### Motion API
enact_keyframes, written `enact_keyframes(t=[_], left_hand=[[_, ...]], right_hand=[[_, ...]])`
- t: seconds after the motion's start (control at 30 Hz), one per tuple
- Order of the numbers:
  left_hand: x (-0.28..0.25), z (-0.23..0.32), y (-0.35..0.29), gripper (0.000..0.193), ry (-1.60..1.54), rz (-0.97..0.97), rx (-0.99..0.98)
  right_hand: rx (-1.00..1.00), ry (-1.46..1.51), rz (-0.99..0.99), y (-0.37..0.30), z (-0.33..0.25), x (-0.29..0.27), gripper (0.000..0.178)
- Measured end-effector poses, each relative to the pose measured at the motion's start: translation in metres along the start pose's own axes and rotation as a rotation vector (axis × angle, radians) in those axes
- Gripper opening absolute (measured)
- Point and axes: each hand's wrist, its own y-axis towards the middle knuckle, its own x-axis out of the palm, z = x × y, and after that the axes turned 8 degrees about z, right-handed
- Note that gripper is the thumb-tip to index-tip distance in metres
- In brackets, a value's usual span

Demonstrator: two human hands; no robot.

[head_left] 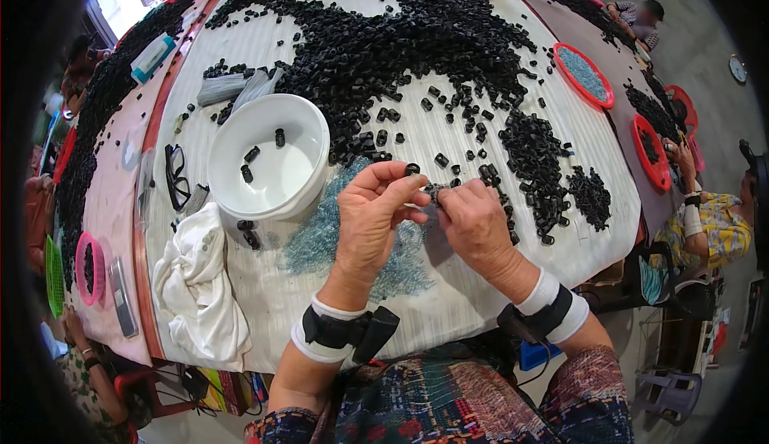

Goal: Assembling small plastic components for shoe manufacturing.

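Observation:
My left hand [364, 215] is closed, with a small black cylindrical piece [412, 169] pinched at its fingertips. Close beside it, my right hand [483, 232] is also closed, its thumb and fingers pressed round a small dark piece [433, 191] whose kind I cannot make out. Both hands are raised over a spread of tiny translucent blue-grey pieces [308, 240] on the white-covered table [320, 320]. To their left stands a white plastic bowl [220, 143] with three black cylindrical pieces [251, 154] inside. A large heap of similar black pieces [344, 51] lies beyond.
Left of the bowl lie eyeglasses [176, 175], a white cloth [200, 284] and grey bundles [224, 88]. Smaller black heaps [533, 167] lie on the right, with a red basket of blue-grey pieces [609, 95] at the table's edge. Other people [705, 219] sit at neighbouring tables.

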Motion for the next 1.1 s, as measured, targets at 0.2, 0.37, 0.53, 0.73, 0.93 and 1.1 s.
enact_keyframes(t=[0.2,0.37,0.53,0.73,0.93,1.1], left_hand=[[-0.002,-0.004,-0.001,0.017,0.078,-0.037,-0.038],[0.004,-0.003,-0.007,0.018,0.186,-0.096,-0.046],[0.006,-0.005,-0.009,0.017,0.262,-0.147,-0.029],[0.006,-0.006,-0.01,0.016,0.293,-0.154,0.004],[0.008,-0.005,-0.011,0.017,0.33,-0.132,0.008],[0.007,-0.005,-0.012,0.017,0.368,-0.125,0.018]], right_hand=[[0.086,0.181,0.144,0.002,0.004,-0.008,0.015],[0.498,0.746,0.167,0.012,0.004,-0.04,0.018],[0.521,0.798,0.252,0.015,-0.009,-0.048,0.021],[0.337,0.629,0.303,0.021,-0.01,-0.041,0.019],[0.234,0.513,0.319,0.022,-0.01,-0.036,0.019],[0.186,0.453,0.309,0.022,-0.01,-0.036,0.02]])
